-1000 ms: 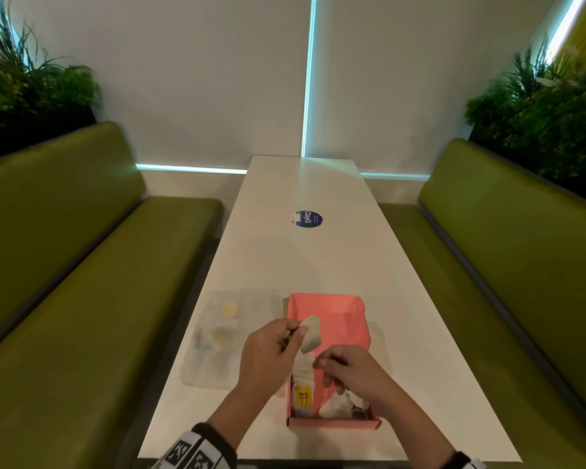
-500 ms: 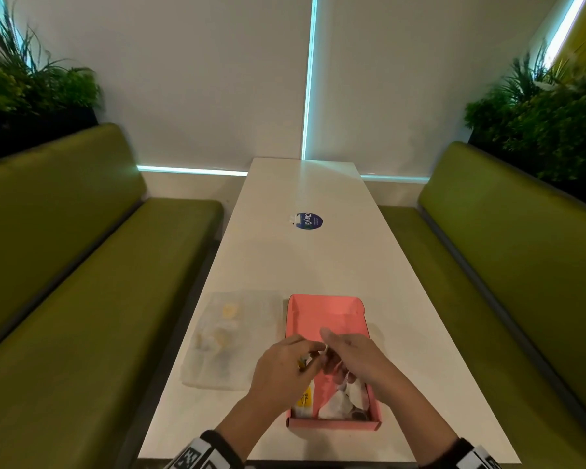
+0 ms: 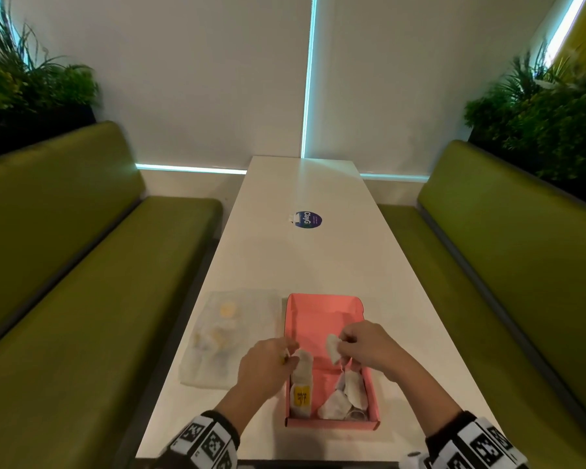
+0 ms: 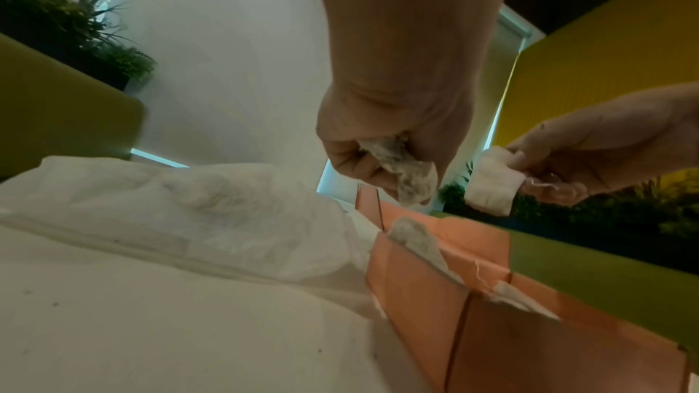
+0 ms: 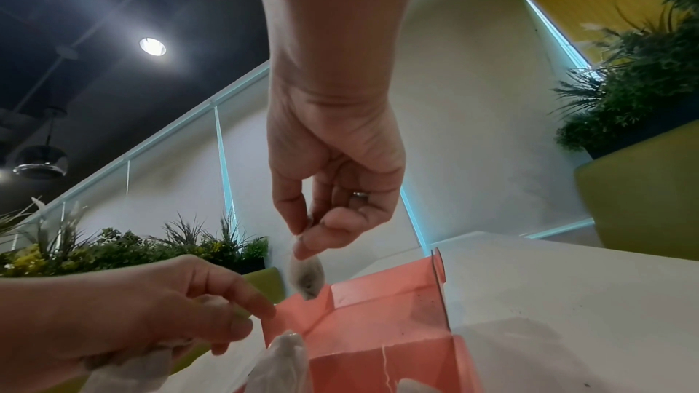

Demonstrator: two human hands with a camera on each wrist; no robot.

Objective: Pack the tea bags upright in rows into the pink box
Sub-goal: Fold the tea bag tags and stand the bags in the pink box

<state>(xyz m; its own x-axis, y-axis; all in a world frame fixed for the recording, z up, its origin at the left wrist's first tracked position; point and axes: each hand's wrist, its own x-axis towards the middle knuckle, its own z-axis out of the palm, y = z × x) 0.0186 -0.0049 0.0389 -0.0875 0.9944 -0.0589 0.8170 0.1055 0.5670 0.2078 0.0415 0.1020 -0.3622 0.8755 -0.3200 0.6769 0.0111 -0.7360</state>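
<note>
The pink box [image 3: 318,319] lies open on the white table, near the front edge. My left hand [image 3: 290,355] hovers at the box's left wall and grips a crumpled tea bag [image 4: 401,166]. Over the box's middle, my right hand [image 3: 340,346] pinches a second tea bag [image 3: 332,348] by its top, so that it hangs free [image 5: 306,280]. A tea bag with a yellow tag [image 3: 301,397] stands against the left wall inside the box. Several more tea bags [image 3: 347,396] lean together in the near right corner.
A clear plastic bag [image 3: 230,336] with more tea bags lies left of the box. A round blue sticker [image 3: 308,220] sits farther up the table. Green benches [image 3: 82,299] run along both sides, with plants behind them.
One second ago only my left hand held a tea bag above the box. The hands met over the box, then drew apart, and now each holds a tea bag.
</note>
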